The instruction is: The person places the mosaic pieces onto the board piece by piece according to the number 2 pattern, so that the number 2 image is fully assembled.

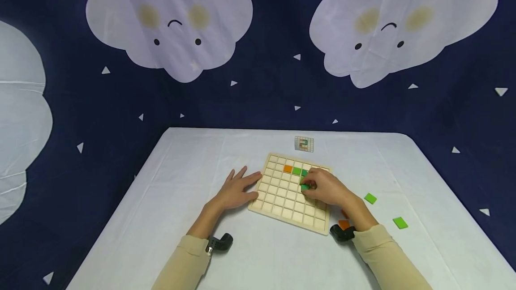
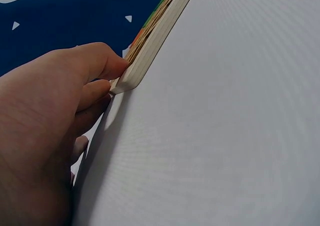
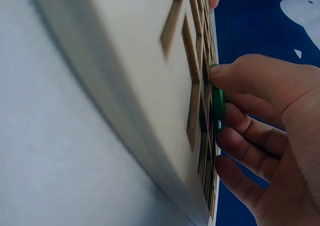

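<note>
Two hands: left hand (image 1: 235, 190) spread, fingertips touching the board's left edge; right hand (image 1: 325, 185) pinching a dark green tile (image 1: 305, 187) between thumb and fingers.
Pinched tile: over the right half of the board (image 1: 281, 197); edge-on in the right wrist view, so cannot tell whether it sits in a square or just above.
Top row: orange tile (image 1: 288, 169), light green tile (image 1: 296, 171) beside it, then a second dark green tile (image 1: 304, 172), partly behind the right fingertips. A green sliver (image 1: 302, 179) shows below, shape hard to make out.
Board edges: left and near edges mostly in view; right edge crossed by the right hand. A thin slanting strip in the left wrist view; near part large and blurred in the right.
Under right wrist: orange piece (image 1: 344, 224), partly covered; another orange scrap above it, mostly hidden.
Card (image 1: 304, 144): just beyond the far edge; pattern too small to read.
Cloth (image 1: 161, 191): broad stretch left of the left hand; on the right, two loose green squares (image 1: 370, 198), apart from each other.
Sleeves (image 1: 185, 258): cut off at the bottom of the head view.
</note>
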Motion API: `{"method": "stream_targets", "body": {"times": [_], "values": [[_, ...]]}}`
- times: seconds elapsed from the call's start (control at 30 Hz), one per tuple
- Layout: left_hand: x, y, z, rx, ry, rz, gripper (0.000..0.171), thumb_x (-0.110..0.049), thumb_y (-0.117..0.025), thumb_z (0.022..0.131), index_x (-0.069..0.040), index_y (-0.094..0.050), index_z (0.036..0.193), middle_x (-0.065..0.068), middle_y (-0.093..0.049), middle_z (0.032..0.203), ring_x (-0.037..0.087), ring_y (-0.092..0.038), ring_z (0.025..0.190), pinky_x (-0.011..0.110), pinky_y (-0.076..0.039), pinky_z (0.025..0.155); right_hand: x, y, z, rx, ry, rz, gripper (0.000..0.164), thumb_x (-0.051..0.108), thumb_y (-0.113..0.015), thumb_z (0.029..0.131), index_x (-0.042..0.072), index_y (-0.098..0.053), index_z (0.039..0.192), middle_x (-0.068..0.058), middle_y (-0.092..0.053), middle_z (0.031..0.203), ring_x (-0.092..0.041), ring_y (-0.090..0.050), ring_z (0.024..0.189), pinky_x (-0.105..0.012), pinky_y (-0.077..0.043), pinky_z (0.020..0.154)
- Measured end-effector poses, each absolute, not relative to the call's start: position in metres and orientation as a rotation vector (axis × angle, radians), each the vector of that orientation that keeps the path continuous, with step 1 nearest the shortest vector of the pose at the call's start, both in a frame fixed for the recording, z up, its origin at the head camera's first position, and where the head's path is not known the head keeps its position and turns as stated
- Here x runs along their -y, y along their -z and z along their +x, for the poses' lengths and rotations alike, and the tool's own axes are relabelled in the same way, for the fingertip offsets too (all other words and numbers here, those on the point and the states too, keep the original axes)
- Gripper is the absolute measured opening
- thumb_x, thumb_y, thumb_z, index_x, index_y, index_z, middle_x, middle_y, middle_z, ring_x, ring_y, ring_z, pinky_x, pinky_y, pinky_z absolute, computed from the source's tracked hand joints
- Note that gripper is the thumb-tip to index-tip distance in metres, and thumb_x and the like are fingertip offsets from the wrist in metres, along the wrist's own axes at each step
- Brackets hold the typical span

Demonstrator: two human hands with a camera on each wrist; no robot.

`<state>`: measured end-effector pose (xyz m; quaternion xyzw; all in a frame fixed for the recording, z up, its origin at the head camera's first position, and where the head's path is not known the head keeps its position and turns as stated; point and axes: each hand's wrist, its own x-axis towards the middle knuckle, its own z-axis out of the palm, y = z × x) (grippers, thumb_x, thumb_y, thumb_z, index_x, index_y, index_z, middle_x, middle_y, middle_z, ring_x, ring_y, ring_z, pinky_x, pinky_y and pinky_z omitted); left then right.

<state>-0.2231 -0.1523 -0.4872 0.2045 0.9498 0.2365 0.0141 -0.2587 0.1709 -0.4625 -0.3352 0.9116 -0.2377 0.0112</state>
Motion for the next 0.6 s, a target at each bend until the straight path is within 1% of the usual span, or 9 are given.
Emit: {"method": "stream_targets", "body": {"times": [0.4, 0.6], "values": [[0.1528, 0.4885, -0.2235, -2.951, -0.733, 0.626, 0.062, -0.045, -0.058, 0.09, -0.028, -0.042, 0.147, -0.015, -0.037, 0.148, 0.021, -0.011, 0.145, 0.047, 0.003, 0.115, -0.1703, 0.4644, -0.2591, -2.844, 0.741, -1.053, 0.024, 0.02, -0.076, 0.083, 0.011, -0.075, 0.106, 0.005, -0.059, 0.086, -0.01, -0.052, 0.073, -0.029, -0.046, 0.065], [0.153, 0.4887, -0.2247, -2.953, -0.706, 0.624, 0.062, -0.047, -0.056, 0.09, -0.028, -0.041, 0.147, -0.016, -0.035, 0.148, 0.019, -0.01, 0.145, 0.046, 0.003, 0.115, -0.1701, 0.4649, -0.2586, -2.864, 0.715, -1.088, 0.025, 0.019, -0.076, 0.084, 0.013, -0.075, 0.107, 0.007, -0.06, 0.092, -0.009, -0.054, 0.081, -0.032, -0.047, 0.071]]}}
